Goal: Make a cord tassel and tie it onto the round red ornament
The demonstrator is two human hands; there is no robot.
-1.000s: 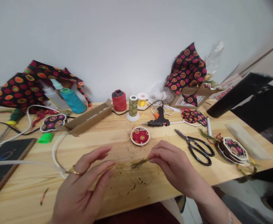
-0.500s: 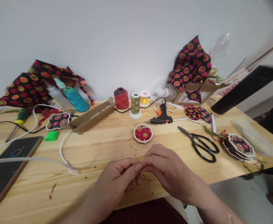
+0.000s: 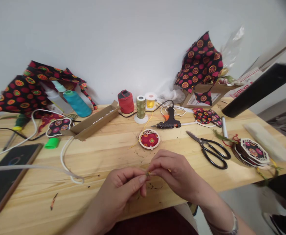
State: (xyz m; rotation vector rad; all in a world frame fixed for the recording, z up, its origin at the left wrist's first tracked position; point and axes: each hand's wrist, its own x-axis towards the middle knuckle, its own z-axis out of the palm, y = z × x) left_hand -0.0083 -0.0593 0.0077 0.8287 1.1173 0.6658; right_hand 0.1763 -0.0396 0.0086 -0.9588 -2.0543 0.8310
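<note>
The left hand (image 3: 125,184) and the right hand (image 3: 173,169) came together, both pinched on a greenish thread (image 3: 148,173) mostly hidden in their grip. The thread was above the table (image 3: 108,150), on the near side of a round ornament (image 3: 149,140). Scissors (image 3: 202,141) lay near the right hand, a glue gun (image 3: 169,123) beyond the ornament.

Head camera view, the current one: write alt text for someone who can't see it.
A left hand and right hand meet, pinching a tiny greenish strand over a wooden table. Beyond them lie a round red-patterned ornament and a black glue gun, with black-handled scissors to the right.
</note>
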